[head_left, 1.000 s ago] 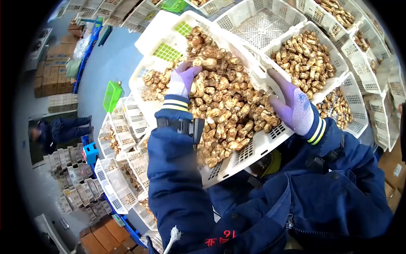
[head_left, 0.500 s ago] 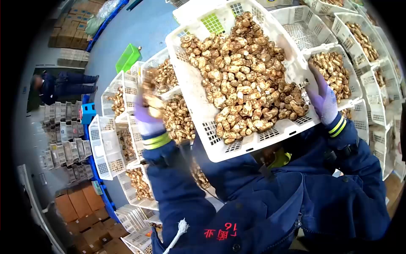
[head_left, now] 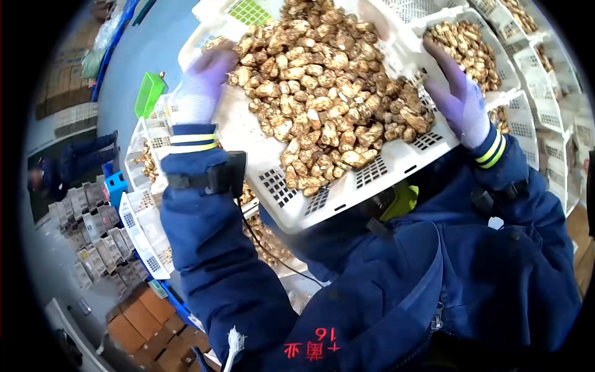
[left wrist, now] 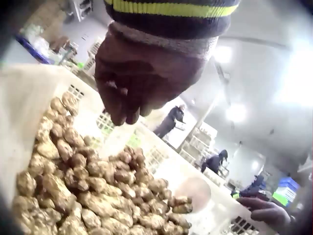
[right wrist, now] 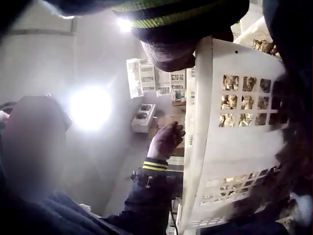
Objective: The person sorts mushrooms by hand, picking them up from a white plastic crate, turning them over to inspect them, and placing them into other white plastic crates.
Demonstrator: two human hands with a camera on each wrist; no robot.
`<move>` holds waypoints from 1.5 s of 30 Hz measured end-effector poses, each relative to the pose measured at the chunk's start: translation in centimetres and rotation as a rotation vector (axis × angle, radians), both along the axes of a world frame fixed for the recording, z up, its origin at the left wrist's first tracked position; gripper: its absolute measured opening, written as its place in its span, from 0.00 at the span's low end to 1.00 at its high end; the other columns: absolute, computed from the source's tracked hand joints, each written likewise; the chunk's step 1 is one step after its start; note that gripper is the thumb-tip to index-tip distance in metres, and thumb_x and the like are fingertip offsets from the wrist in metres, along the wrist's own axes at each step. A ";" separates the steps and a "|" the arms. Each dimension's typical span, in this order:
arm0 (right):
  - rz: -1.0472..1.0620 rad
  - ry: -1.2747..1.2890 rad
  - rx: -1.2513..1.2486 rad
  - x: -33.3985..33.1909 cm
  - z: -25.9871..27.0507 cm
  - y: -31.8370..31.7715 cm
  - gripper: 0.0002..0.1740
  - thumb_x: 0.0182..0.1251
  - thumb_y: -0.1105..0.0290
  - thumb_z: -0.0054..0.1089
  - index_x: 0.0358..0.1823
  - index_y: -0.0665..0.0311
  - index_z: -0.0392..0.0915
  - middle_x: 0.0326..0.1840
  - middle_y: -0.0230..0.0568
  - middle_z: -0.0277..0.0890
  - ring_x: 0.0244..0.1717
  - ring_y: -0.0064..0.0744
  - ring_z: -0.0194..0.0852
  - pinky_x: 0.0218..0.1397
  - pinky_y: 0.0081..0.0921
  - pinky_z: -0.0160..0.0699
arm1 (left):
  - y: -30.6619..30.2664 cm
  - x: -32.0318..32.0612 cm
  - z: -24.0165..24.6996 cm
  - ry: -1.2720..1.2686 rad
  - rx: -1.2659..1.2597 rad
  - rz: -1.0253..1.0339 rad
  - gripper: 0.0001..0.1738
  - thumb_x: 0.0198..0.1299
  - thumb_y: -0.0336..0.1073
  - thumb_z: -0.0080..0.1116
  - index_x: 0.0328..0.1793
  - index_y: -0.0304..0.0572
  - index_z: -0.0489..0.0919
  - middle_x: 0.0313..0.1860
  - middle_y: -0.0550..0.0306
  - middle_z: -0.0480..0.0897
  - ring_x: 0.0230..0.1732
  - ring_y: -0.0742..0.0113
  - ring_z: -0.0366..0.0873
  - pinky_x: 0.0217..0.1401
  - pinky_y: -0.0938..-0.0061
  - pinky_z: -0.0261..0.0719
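A white plastic basket holds a heap of knobbly brown-and-cream mushrooms. My left hand, in a purple and white glove, is over the basket's left side at the heap's edge, its fingers blurred. In the left wrist view that hand hangs above the mushrooms with loosely bent fingers, and no mushroom shows in them. My right hand grips the basket's right rim, thumb and fingers spread to either side. The right wrist view shows this hand against the basket's outer wall.
Baskets of mushrooms stand at the upper right and on the left. A green basket lies on the blue floor. Cardboard boxes are at the lower left. A person in dark clothing is at the far left.
My left hand went from the heap out over the baskets on the left, holding a pale mushroom, and is now back over the big basket's left side. My right hand has stayed on the rim.
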State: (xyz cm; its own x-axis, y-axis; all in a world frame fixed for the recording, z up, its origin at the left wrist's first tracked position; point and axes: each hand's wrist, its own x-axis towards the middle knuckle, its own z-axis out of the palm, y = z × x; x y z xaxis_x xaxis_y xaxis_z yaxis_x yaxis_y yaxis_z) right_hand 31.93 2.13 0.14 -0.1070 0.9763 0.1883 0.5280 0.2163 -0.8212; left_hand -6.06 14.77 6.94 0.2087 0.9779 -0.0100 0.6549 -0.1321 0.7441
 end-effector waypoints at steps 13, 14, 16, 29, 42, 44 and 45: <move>-0.088 -0.003 0.096 -0.1 -1.4 0.0 0.33 0.68 0.63 0.53 0.73 0.63 0.62 0.56 0.55 0.77 0.55 0.42 0.77 0.59 0.33 0.73 | -5.0 7.7 -8.6 0.626 -0.302 -0.308 0.25 0.54 0.36 0.61 0.59 0.37 0.79 0.44 0.44 0.84 0.44 0.55 0.83 0.51 0.65 0.81; -0.074 0.056 -0.004 -0.2 -0.5 -0.2 0.33 0.68 0.63 0.54 0.74 0.62 0.61 0.53 0.53 0.79 0.51 0.40 0.78 0.56 0.34 0.74 | -4.1 6.6 -6.8 0.419 -0.519 -0.188 0.25 0.55 0.34 0.59 0.61 0.36 0.78 0.45 0.47 0.84 0.42 0.60 0.82 0.49 0.69 0.81; -0.069 0.051 -0.093 0.0 -0.4 -0.1 0.34 0.68 0.62 0.54 0.74 0.61 0.61 0.55 0.52 0.78 0.54 0.40 0.77 0.58 0.35 0.74 | -3.9 3.9 -5.6 -0.304 -0.559 -0.063 0.25 0.54 0.23 0.59 0.61 0.35 0.78 0.48 0.46 0.83 0.39 0.67 0.81 0.45 0.74 0.82; -0.020 -0.001 0.032 0.3 -1.9 0.3 0.34 0.69 0.60 0.53 0.74 0.62 0.60 0.71 0.54 0.66 0.73 0.45 0.62 0.74 0.34 0.59 | -8.4 9.4 -2.0 0.008 -0.287 -0.295 0.20 0.67 0.45 0.56 0.47 0.32 0.82 0.31 0.61 0.77 0.27 0.75 0.71 0.28 0.78 0.69; -0.074 0.283 -0.183 -0.7 0.6 -0.7 0.29 0.72 0.65 0.53 0.73 0.61 0.63 0.29 0.29 0.71 0.26 0.15 0.62 0.29 0.19 0.65 | -7.5 10.3 -5.3 0.600 -0.713 -0.447 0.28 0.56 0.58 0.63 0.43 0.38 0.87 0.34 0.49 0.86 0.37 0.58 0.83 0.46 0.67 0.79; -0.069 0.308 -0.184 -0.8 0.2 -0.7 0.29 0.72 0.65 0.53 0.73 0.61 0.63 0.29 0.30 0.71 0.26 0.15 0.62 0.29 0.19 0.66 | -8.0 9.4 -2.8 0.127 -0.853 -0.183 0.28 0.61 0.52 0.60 0.56 0.35 0.82 0.41 0.51 0.85 0.38 0.60 0.81 0.43 0.74 0.80; -0.066 0.341 -0.194 -0.8 -0.1 -0.7 0.29 0.72 0.65 0.53 0.73 0.61 0.63 0.30 0.30 0.72 0.27 0.16 0.63 0.30 0.20 0.67 | -7.1 6.9 -3.3 -0.513 -1.109 -0.246 0.28 0.63 0.50 0.57 0.59 0.34 0.79 0.44 0.47 0.84 0.41 0.59 0.81 0.43 0.75 0.80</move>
State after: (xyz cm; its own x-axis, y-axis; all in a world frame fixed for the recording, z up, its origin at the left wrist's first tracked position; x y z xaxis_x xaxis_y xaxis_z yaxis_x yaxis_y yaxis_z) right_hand 31.17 1.48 0.03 -0.0059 0.9999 0.0139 0.2258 0.0148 -0.9741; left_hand 0.80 7.65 3.65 0.6084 0.4291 -0.6676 0.3027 0.6521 0.6950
